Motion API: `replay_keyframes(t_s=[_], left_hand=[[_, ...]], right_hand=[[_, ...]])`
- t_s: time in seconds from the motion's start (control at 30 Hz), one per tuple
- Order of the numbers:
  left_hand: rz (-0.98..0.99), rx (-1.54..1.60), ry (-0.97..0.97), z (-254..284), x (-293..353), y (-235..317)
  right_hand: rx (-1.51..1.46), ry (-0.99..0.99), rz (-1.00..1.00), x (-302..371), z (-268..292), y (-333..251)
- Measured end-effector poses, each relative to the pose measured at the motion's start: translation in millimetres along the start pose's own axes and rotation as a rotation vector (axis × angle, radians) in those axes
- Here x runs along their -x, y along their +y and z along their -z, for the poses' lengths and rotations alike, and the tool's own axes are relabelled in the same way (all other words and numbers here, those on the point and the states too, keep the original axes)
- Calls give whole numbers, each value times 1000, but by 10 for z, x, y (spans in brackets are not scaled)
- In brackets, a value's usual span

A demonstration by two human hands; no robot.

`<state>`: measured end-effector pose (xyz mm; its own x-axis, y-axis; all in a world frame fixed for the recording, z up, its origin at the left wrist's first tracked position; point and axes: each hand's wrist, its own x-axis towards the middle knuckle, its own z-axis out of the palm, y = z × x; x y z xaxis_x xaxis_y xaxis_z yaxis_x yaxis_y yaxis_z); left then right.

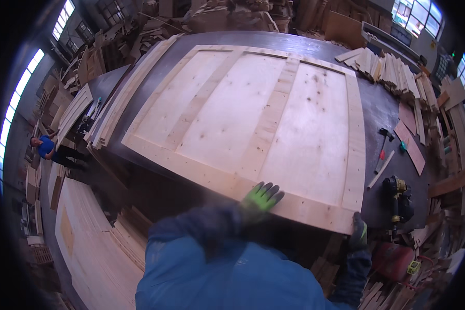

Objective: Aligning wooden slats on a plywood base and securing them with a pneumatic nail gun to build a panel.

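Note:
A large framed wooden panel [227,108] lies on the dark table, its frame strips and two crossbars around paler plywood. My left hand [262,200], in a green glove with dark fingertips, rests on the panel's near edge with its fingers stretched out flat. At the near right corner my right hand [358,235], gloved too, grips the panel's edge; part of its fingers is hidden. To the right of the panel lie a hammer [384,138], a short wood strip [381,169] and a yellow-and-black nail gun [397,199].
Long wooden strips [132,93] lie along the table's left side. Stacked slats [392,72] sit at the far right. Plywood sheets [82,232] stand low at the left. A red tank [392,261] is below the right side. Another person [49,147] stands at the far left.

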<state>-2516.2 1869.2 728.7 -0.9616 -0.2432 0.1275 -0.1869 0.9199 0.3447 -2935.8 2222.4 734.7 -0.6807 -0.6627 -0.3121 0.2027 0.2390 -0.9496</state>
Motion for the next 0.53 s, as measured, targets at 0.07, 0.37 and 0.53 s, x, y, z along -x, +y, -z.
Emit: replay_keyframes(t_s=[0.07, 0.37, 0.53], left_hand=[[49, -393, 225, 245, 939, -152], [125, -273, 246, 1361, 3403, -1634], [-60, -210, 503, 3535, 3639, -1138]], right_hand=[[-5, 20, -107, 800, -284, -114], [323, 199, 322, 3035, -2519, -885], [753, 273, 737, 3660, -1833, -899]])
